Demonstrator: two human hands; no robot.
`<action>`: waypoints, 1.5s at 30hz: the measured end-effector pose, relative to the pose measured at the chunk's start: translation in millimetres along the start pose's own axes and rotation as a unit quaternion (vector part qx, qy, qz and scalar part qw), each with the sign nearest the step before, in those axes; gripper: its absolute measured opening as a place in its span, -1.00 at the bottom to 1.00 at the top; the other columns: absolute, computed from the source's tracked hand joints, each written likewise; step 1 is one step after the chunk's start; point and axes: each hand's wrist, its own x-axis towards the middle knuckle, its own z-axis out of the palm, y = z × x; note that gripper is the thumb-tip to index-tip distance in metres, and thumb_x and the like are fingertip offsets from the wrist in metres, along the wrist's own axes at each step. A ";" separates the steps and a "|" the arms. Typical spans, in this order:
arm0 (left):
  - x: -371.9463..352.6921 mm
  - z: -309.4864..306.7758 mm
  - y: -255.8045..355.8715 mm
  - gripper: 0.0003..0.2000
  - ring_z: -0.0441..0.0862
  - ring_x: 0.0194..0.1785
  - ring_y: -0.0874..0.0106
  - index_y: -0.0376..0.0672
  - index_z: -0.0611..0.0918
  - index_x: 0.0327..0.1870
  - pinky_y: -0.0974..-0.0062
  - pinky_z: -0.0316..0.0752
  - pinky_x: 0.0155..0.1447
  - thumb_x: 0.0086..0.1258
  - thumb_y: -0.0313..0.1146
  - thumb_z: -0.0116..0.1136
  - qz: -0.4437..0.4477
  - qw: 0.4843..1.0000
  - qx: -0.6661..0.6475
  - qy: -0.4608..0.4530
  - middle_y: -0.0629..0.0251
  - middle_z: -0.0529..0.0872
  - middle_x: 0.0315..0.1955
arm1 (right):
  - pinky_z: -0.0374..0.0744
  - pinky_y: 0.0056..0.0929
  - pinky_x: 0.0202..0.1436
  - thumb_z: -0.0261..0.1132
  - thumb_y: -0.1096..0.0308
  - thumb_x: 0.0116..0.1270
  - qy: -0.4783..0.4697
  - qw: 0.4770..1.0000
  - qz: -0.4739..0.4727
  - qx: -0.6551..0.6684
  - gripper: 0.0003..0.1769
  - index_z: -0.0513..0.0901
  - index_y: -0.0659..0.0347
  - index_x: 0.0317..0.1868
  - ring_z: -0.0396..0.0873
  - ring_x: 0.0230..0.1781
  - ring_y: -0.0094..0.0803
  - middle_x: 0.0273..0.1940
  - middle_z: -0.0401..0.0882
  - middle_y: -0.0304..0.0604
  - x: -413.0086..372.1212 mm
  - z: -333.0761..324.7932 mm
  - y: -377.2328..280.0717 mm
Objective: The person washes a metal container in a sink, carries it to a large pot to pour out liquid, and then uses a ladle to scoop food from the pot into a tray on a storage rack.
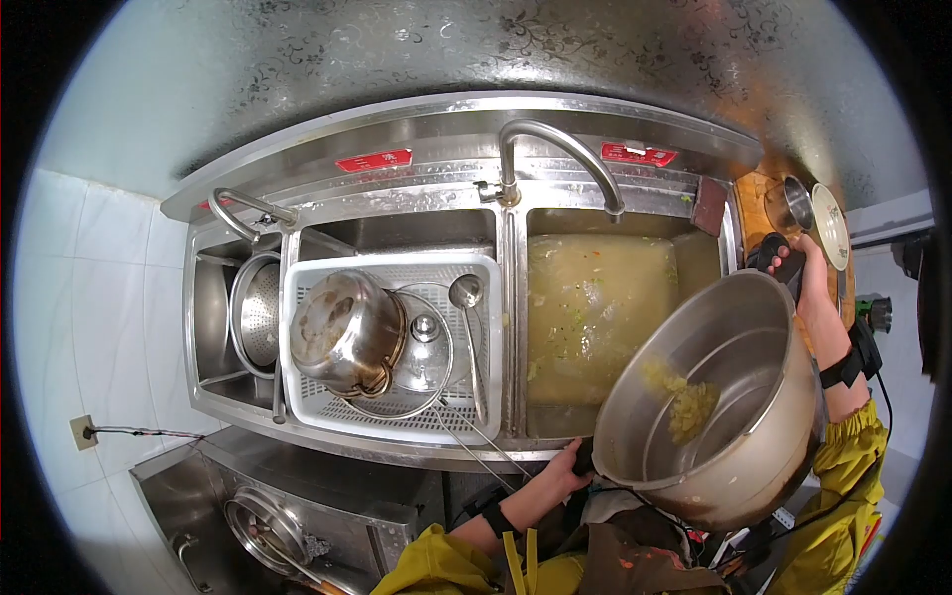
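Note:
A large metal pot (783, 416) with black handles is tilted, its mouth facing the right-hand sink. Yellow-green food bits (691, 407) cling to its inner bottom. My right hand (805, 266) is wrapped round the black handle at the far right. At the near left side, my left hand (569, 470) grips the other handle, which is mostly covered. Cloudy water (600, 297) with floating scraps fills the sink below and left of the pot.
A white plastic basket (493, 266) in the middle sink holds an upturned pot (342, 332), a glass lid (428, 359) and a ladle (474, 357). The curved faucet (570, 139) overhangs the water. A colander (260, 317) stands at left. A bowl (830, 223) and metal cup (790, 203) sit at right.

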 end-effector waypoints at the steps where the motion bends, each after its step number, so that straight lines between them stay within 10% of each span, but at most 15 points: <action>1: -0.4 0.0 -0.3 -0.71 0.51 -0.03 0.36 0.02 0.54 -0.07 0.26 0.33 0.13 0.35 -0.04 -0.03 0.003 1.000 0.004 0.007 0.39 0.62 -0.14 | 0.45 -0.41 -0.44 0.04 0.30 0.13 0.001 1.000 0.003 -0.004 -0.89 0.31 0.11 -0.44 0.35 -0.58 -0.45 -0.55 0.34 -0.26 0.4 0.5 0.1; 45: -16.2 11.2 0.6 -0.70 0.49 -0.07 0.38 0.06 0.56 -0.13 0.32 0.37 -0.02 0.35 0.02 -0.08 0.000 0.998 0.014 0.064 0.44 0.63 -0.19 | 0.45 -0.35 -0.50 0.05 0.29 0.11 0.019 0.998 0.000 -0.053 -0.85 0.30 0.15 -0.42 0.37 -0.60 -0.40 -0.55 0.32 -0.21 13.0 22.0 6.6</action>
